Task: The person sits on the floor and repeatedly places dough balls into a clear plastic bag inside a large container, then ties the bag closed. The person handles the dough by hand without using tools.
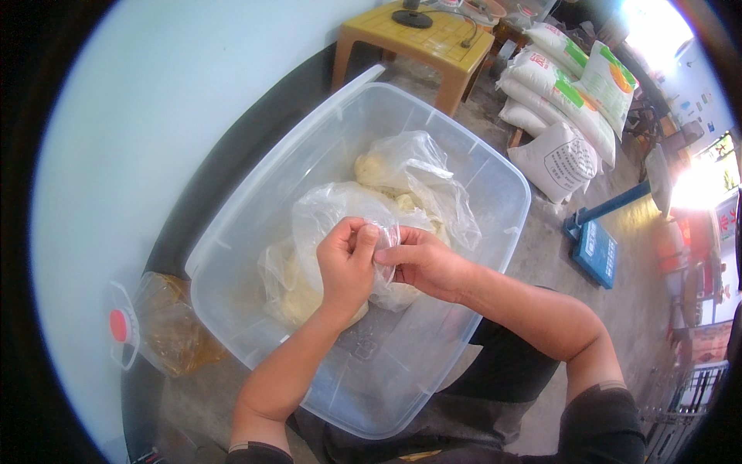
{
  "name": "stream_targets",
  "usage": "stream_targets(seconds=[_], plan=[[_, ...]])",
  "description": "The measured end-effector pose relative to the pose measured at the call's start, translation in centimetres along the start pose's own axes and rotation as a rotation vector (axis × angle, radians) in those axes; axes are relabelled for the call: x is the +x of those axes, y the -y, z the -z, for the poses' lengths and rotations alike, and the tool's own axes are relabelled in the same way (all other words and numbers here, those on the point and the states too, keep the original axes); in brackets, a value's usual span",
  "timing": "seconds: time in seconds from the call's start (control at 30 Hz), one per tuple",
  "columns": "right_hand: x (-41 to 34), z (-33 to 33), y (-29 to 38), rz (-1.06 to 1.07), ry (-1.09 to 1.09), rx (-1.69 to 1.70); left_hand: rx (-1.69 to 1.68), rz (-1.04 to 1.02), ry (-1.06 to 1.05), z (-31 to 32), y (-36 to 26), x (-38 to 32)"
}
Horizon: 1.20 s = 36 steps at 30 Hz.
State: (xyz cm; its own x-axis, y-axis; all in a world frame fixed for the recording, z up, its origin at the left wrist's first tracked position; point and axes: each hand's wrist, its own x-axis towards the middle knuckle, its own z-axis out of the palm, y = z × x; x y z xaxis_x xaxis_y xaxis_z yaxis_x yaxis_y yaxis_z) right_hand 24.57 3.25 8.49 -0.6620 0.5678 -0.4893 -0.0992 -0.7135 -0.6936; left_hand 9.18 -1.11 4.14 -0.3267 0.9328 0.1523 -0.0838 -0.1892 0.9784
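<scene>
Over a large translucent plastic tub (377,406), my left hand (351,261) and my right hand (426,261) meet fingertip to fingertip. Both pinch the gathered film of a clear plastic bag (339,203). Below and around them in the tub lie pale, dough-like lumps in thin bags: one (298,296) at the lower left, another (371,168) towards the far end under a second clear bag (429,153). Whether the bag in my fingers is knotted or loose cannot be told, as my fingers cover part of it.
A yellow plastic table (382,29) stands beyond the tub by the wall. Stacked white sacks (539,75) and a blue platform scale (597,252) are on the floor to the right. A large plastic jug with a red cap (119,326) is at the left, close to the tub.
</scene>
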Motion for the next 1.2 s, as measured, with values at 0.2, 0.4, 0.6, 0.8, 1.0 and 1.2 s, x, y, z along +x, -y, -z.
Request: stream_targets(seconds=[0.2, 0.4, 0.6, 0.8, 1.0, 1.2], plan=[[0.3, 2.2, -0.5, 0.018, 0.118, 0.156, 0.007, -0.011, -0.031, 0.4, 0.2, 0.7], [-0.7, -1.1, 0.6, 0.008, -0.083, 0.007, -0.009, -0.054, -0.034, -0.5, 0.4, 0.2], [0.0, 1.5, -0.6, 0.101, -0.024, 0.121, 0.114, -0.020, 0.014, 0.0, -0.3, 0.3], [-0.2, 0.0, 0.5, -0.009, -0.113, 0.180, 0.127, -0.025, 0.007, 0.8, -0.2, 0.3], [0.2, 1.2, -0.2, 0.146, -0.078, 0.103, 0.173, -0.046, 0.054, -0.5, 0.7, 0.2], [3.1, 2.8, -1.5, 0.158, -0.040, 0.104, 0.336, 0.031, -0.030, 1.9, 3.8, 1.0]])
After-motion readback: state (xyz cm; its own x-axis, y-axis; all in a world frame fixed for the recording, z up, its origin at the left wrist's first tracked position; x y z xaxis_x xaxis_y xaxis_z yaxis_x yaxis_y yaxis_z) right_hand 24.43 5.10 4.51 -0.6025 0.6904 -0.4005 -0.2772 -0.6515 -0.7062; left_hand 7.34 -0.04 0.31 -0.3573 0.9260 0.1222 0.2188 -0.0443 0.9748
